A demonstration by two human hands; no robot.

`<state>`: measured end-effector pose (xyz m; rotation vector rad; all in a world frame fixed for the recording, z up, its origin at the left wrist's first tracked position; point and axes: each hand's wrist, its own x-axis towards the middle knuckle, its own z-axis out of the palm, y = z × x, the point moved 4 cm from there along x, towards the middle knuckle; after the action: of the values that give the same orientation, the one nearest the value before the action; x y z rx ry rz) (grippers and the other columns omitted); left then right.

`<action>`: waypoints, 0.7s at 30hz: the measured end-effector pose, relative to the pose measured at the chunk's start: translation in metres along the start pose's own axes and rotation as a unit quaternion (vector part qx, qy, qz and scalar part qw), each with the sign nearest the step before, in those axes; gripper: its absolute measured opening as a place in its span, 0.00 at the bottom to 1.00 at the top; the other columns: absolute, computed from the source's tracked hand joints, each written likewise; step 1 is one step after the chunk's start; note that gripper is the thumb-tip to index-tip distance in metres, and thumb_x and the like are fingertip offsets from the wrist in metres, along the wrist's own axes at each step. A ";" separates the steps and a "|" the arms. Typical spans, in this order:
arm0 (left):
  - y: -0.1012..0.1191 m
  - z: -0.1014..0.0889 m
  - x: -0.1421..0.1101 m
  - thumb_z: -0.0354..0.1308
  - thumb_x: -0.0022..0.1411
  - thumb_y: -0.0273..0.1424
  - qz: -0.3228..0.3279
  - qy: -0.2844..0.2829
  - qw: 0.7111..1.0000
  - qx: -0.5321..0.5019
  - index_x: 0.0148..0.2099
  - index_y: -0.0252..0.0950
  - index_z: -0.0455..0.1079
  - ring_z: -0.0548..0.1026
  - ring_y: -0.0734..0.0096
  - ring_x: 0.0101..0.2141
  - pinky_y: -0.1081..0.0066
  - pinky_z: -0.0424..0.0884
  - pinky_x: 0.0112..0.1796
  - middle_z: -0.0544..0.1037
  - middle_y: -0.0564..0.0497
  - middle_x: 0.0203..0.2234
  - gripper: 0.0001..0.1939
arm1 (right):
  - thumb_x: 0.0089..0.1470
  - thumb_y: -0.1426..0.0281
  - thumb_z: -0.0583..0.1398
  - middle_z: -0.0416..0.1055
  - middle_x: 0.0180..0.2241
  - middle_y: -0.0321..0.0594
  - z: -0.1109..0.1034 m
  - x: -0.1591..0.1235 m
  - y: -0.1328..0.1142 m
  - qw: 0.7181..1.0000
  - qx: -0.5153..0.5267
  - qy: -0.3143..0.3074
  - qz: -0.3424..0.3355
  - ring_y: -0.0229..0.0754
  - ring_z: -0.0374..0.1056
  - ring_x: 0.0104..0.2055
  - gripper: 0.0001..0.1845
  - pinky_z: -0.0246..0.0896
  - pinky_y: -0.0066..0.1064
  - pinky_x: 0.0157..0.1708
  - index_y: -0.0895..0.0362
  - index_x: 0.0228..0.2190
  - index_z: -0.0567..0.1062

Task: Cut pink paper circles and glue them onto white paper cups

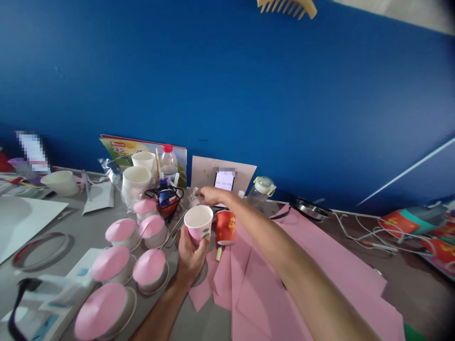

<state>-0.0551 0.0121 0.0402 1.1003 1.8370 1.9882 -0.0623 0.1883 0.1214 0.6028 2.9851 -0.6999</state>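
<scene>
My left hand (192, 253) is wrapped round a white paper cup (198, 222) with pink and green print, its open mouth facing up. Past that cup stretches my right arm, and my right hand (210, 195) has its fingers bent down at a small whitish object (195, 200) that I cannot identify. Just right of the held cup stands a red paper cup (226, 228) with gold print. Left of my hands, several upturned paper cups carry pink paper cones, one of them a near pink cone (103, 310).
Pink paper sheets (270, 293) cover the table's middle and right. Behind are stacked white cups (137, 179), a red-capped bottle (168, 163), a phone (224, 181) showing a timer, and a lidded jar (262, 189). White cables (380, 232) lie at the right, by the blue wall (227, 85).
</scene>
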 end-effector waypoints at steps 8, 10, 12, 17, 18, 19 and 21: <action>-0.006 0.000 0.002 0.59 0.55 0.34 0.014 0.004 0.999 0.037 0.50 0.37 0.62 0.72 0.60 0.43 0.63 0.68 0.45 0.73 0.45 0.41 0.20 | 0.47 0.76 0.58 0.71 0.28 0.34 -0.054 -0.019 0.009 0.990 0.089 0.111 -0.013 0.35 0.64 0.30 0.10 0.56 0.25 0.30 0.63 0.33 0.76; -0.010 0.000 0.003 0.60 0.54 0.33 0.009 0.007 0.998 0.069 0.50 0.37 0.62 0.72 0.59 0.43 0.62 0.68 0.45 0.73 0.45 0.42 0.22 | 0.48 0.76 0.57 0.70 0.32 0.35 -0.074 -0.040 -0.001 0.982 0.109 0.150 -0.033 0.35 0.64 0.33 0.11 0.57 0.25 0.33 0.61 0.36 0.75; -0.012 0.000 0.005 0.60 0.53 0.33 0.008 0.008 0.995 0.101 0.51 0.37 0.61 0.72 0.58 0.45 0.60 0.67 0.46 0.73 0.44 0.43 0.23 | 0.48 0.76 0.59 0.68 0.32 0.36 -0.088 -0.067 -0.019 0.964 0.132 0.213 -0.092 0.36 0.63 0.32 0.08 0.57 0.27 0.33 0.61 0.33 0.75; -0.009 0.000 0.007 0.60 0.52 0.35 0.017 0.016 0.990 0.138 0.52 0.36 0.61 0.72 0.55 0.44 0.57 0.68 0.45 0.73 0.43 0.43 0.25 | 0.51 0.79 0.58 0.67 0.34 0.38 -0.075 -0.117 -0.055 0.947 0.067 0.255 -0.181 0.37 0.64 0.35 0.10 0.58 0.28 0.36 0.60 0.37 0.75; -0.008 0.000 0.006 0.60 0.52 0.36 0.020 0.018 0.989 0.144 0.52 0.36 0.61 0.72 0.54 0.44 0.57 0.68 0.45 0.72 0.42 0.43 0.26 | 0.52 0.79 0.58 0.67 0.35 0.39 -0.066 -0.120 -0.059 0.951 0.049 0.241 -0.189 0.37 0.65 0.36 0.10 0.59 0.28 0.37 0.60 0.37 0.75; -0.008 0.000 0.006 0.60 0.52 0.37 0.022 0.019 0.988 0.149 0.52 0.36 0.61 0.72 0.53 0.45 0.56 0.68 0.46 0.72 0.42 0.43 0.26 | 0.53 0.80 0.57 0.67 0.35 0.40 -0.056 -0.122 -0.062 0.954 0.033 0.225 -0.196 0.37 0.65 0.36 0.10 0.59 0.28 0.38 0.60 0.37 0.75; -0.008 0.000 0.006 0.61 0.52 0.38 0.020 0.028 0.988 0.152 0.51 0.36 0.61 0.72 0.52 0.44 0.55 0.68 0.46 0.73 0.42 0.42 0.25 | 0.56 0.80 0.56 0.69 0.35 0.42 -0.036 -0.122 -0.065 0.959 0.005 0.190 -0.210 0.38 0.66 0.37 0.10 0.60 0.28 0.38 0.61 0.37 0.75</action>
<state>-0.0618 0.0169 0.0345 1.1778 2.2204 1.8162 0.0292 0.1056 0.1944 0.0987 3.5220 -0.6802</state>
